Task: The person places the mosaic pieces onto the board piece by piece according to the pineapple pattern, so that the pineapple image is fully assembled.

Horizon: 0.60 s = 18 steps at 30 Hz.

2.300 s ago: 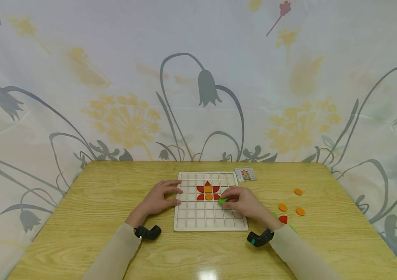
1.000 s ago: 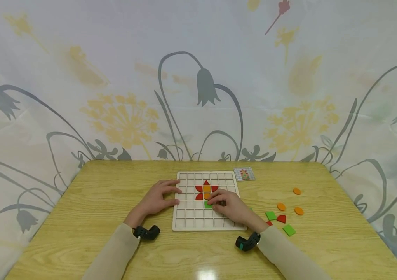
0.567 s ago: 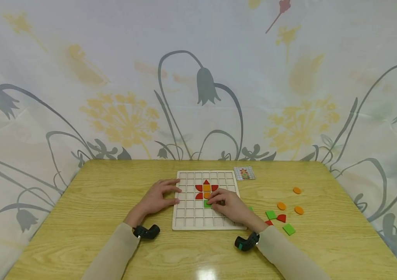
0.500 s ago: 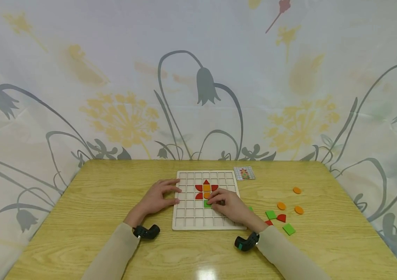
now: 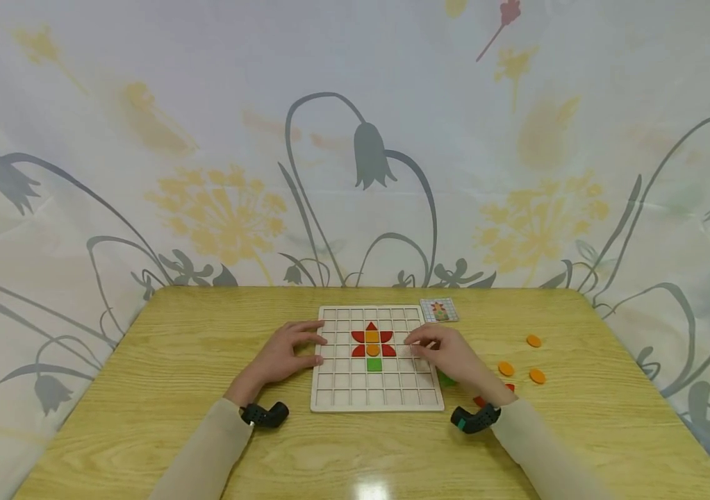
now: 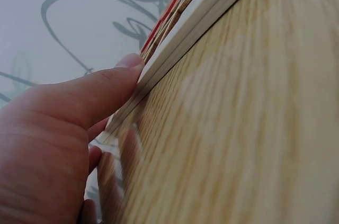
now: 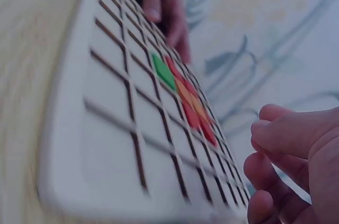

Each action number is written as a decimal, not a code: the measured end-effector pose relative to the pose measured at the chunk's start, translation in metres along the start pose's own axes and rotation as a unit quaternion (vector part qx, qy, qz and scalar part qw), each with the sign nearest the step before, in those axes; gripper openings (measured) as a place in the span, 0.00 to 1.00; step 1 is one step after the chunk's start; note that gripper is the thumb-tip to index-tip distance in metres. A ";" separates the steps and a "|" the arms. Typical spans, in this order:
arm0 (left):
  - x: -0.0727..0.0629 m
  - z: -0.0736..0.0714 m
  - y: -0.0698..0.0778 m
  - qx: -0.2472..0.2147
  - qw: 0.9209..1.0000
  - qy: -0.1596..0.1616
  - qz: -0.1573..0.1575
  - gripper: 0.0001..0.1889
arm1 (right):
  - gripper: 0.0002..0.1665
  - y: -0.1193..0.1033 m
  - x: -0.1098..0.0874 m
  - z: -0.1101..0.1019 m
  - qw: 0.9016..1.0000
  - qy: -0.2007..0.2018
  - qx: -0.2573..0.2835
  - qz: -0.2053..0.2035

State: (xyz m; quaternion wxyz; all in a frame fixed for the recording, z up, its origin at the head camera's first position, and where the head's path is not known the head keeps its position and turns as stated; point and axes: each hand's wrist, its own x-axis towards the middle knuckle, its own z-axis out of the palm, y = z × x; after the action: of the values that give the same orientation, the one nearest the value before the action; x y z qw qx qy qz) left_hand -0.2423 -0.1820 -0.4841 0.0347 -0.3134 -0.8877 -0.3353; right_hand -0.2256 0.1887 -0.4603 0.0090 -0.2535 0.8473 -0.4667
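Observation:
A white grid board (image 5: pixel 342 397) lies on the wooden table. Set in its cells are a red triangle (image 5: pixel 371 327), red rounded pieces (image 5: pixel 358 337), an orange square (image 5: pixel 372 337), an orange disc (image 5: pixel 372 351) and, beneath that, a green square (image 5: pixel 374 364). My left hand (image 5: pixel 283 353) rests at the board's left edge with fingers spread; the thumb (image 6: pixel 122 75) touches the rim in the left wrist view. Over the right edge of the board is my right hand (image 5: pixel 445 353), its fingers loosely bent. Nothing shows between those fingertips (image 7: pixel 262 128) in the right wrist view.
A small picture card (image 5: pixel 439 310) lies beyond the board's right corner. Several orange discs (image 5: pixel 533 341) are scattered to the right. Near my right wrist, a green piece (image 5: pixel 447 380) and red pieces (image 5: pixel 479 401) are partly hidden. A patterned curtain (image 5: pixel 230 208) hangs behind the table.
The right hand brought a green square to the cell below the orange disc, let go of it and moved away to the right. The left hand has stayed at the board's edge.

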 end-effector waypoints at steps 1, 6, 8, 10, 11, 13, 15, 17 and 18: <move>0.000 0.000 0.000 0.000 1.000 0.000 0.000 0.17 | 0.09 0.005 -0.003 -0.008 1.000 0.009 -0.002 0.008; 0.000 0.000 0.000 -0.003 1.000 0.001 0.000 0.17 | 0.10 0.030 -0.030 -0.053 0.996 0.053 -0.041 0.059; 0.000 0.001 -0.001 -0.002 1.000 0.001 0.001 0.17 | 0.11 0.037 -0.043 -0.070 0.993 0.065 -0.060 0.079; 0.000 0.001 -0.001 0.001 1.000 0.001 0.000 0.17 | 0.12 0.042 -0.056 -0.086 0.989 0.078 -0.081 0.096; 0.000 0.001 -0.001 0.003 1.000 0.002 0.000 0.17 | 0.12 0.044 -0.062 -0.093 0.987 0.084 -0.094 0.103; 0.001 0.001 -0.002 0.003 1.000 0.002 -0.002 0.17 | 0.13 0.049 -0.073 -0.105 0.982 0.091 -0.111 0.119; 0.001 0.001 -0.002 0.002 1.000 0.002 -0.004 0.16 | 0.15 0.054 -0.082 -0.115 0.979 0.094 -0.125 0.132; 0.000 0.001 -0.001 -0.002 1.000 0.001 -0.004 0.16 | 0.16 0.059 -0.091 -0.122 0.977 0.086 -0.130 0.143; 0.000 0.001 0.000 -0.003 1.000 0.001 -0.003 0.16 | 0.17 0.061 -0.094 -0.125 0.977 0.081 -0.129 0.147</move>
State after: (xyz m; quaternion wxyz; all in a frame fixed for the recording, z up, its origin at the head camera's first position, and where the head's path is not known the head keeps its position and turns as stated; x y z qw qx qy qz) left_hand -0.2426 -0.1817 -0.4848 0.0336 -0.3103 -0.8878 -0.3382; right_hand -0.2006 0.3548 -0.4597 -0.0243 -0.0863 0.9264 -0.3656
